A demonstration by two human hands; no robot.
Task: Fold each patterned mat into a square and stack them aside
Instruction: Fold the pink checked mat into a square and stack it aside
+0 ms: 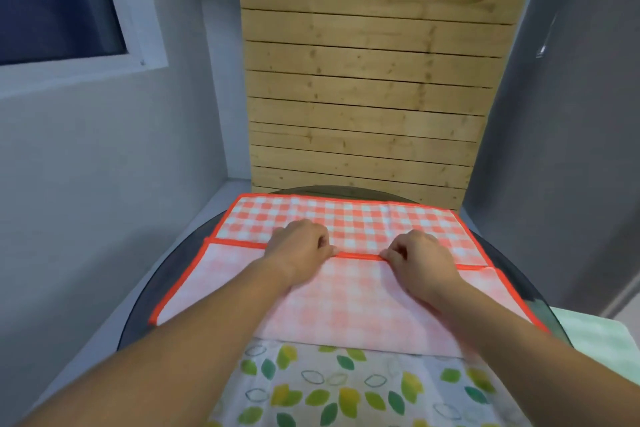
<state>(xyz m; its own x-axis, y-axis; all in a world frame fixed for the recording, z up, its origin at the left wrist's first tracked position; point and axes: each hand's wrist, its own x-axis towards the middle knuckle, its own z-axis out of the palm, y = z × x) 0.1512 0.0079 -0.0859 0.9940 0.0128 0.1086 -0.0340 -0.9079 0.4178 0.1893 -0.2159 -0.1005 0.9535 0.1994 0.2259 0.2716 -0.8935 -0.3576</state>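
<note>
Grip: left hand and right hand, fingers curled, both pinch the orange-red trimmed edge, a short run of trim bare between them
Mat: red-and-white checked fabric mat lies on the dark round glass table; its near half is turned over, pale underside up beneath the wrists, and the bright face lies beyond the knuckles
Handling: probably thin, light and limp, so it creases easily and may slide on the glass
Hold: the stiffer trim, nearer the corners outside each hand
Hidden: fingertips tucked under; white leaf-printed mat below the forearms is cut off by the frame; pale green sheet right of the right arm is unclear
</note>
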